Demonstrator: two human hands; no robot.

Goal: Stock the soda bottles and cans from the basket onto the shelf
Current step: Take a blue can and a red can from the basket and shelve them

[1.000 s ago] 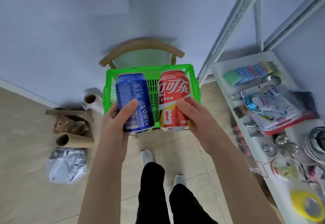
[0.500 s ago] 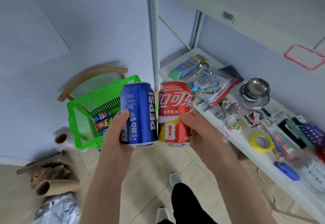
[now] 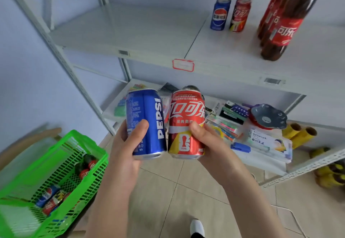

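1. Pale blue walls stand behind a white metal shelf (image 3: 130,28), and tan floor tiles (image 3: 168,200) lie below.
2. On the top board of the shelf, a blue shelf can (image 3: 220,13) and a red shelf can (image 3: 239,14) stand side by side near the back. Tall cola bottles (image 3: 280,25) stand to their right, a little apart.
3. The left hand (image 3: 127,148) holds a blue Pepsi can (image 3: 147,122) upright. Its fingers (image 3: 140,131) curl round the can, and the thumb presses on the front.
4. The right hand (image 3: 211,144) holds a red cola can (image 3: 184,124) upright, with fingers (image 3: 196,128) curled round it too.
5. Both held cans are just beside each other, up in the air in front of the shelf.
6. A green basket (image 3: 89,155) sits low on the left. More basket cans (image 3: 48,198) and small bottles (image 3: 85,165) lie inside it.
7. The lower board (image 3: 261,161) is full of small packs, a blue dish (image 3: 268,116) and yellow rolls (image 3: 298,133).
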